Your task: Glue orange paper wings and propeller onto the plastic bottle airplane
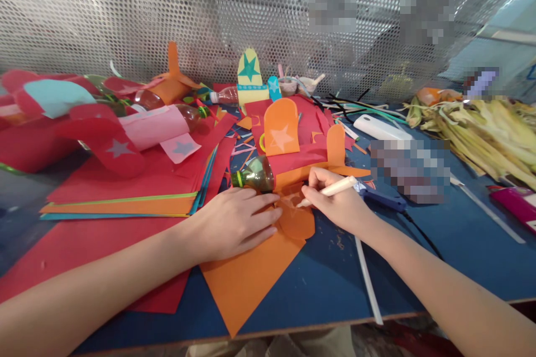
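My left hand [234,223] lies flat, fingers stretched out, pressing an orange paper sheet [247,279] onto the blue table [335,284]. My right hand [337,201] grips a white pen [330,189] with its tip on a rounded orange cutout [295,220] on top of that sheet. Just beyond both hands lies a plastic bottle [255,174] with a green cap, wrapped in orange paper fins.
A stack of red and orange sheets [125,195] lies to the left, with paper-covered bottle rockets [154,125] behind it. Dried yellow leaves [481,128] are piled at the right. A white stick [368,279] and a black cable [419,231] lie near the right forearm. A perforated metal wall stands behind.
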`<action>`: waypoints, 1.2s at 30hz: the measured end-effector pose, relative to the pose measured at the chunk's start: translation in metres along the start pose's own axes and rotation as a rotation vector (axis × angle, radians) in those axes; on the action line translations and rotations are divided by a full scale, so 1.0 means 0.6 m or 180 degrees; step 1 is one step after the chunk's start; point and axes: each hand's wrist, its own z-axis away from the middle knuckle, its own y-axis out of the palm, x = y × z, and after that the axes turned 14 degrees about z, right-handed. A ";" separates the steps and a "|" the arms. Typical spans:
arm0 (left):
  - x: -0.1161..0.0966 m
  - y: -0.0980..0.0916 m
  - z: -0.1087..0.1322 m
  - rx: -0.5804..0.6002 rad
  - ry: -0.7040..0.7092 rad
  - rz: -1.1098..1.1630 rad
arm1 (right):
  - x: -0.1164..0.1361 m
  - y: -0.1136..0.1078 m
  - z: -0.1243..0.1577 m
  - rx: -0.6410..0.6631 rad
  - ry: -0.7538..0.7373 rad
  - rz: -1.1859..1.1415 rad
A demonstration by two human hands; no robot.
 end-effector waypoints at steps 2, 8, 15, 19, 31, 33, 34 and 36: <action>0.001 0.001 0.001 -0.0008 0.0007 -0.0001 | 0.000 -0.001 0.000 -0.0055 0.0051 0.0002; 0.001 0.001 0.002 0.0006 0.0031 0.0005 | -0.003 -0.001 -0.001 -0.0011 0.0076 0.0022; 0.001 0.001 0.001 0.0005 0.0041 0.0018 | -0.003 0.000 -0.001 -0.0059 0.0128 0.0030; 0.000 0.000 0.002 0.0021 0.0036 0.0010 | -0.002 -0.001 -0.001 -0.0094 0.0116 0.0047; 0.001 0.000 0.000 0.0003 0.0039 0.0001 | 0.000 0.000 -0.002 -0.0102 0.0141 0.0128; 0.000 -0.001 0.000 0.0005 0.0043 0.0000 | -0.001 -0.001 -0.002 -0.0100 0.0149 0.0106; 0.000 -0.001 0.000 0.0007 0.0047 -0.0003 | -0.001 -0.001 -0.002 -0.0091 0.0147 0.0100; 0.000 -0.001 0.001 0.0020 0.0041 -0.0016 | -0.001 0.000 -0.001 -0.0084 0.0142 0.0073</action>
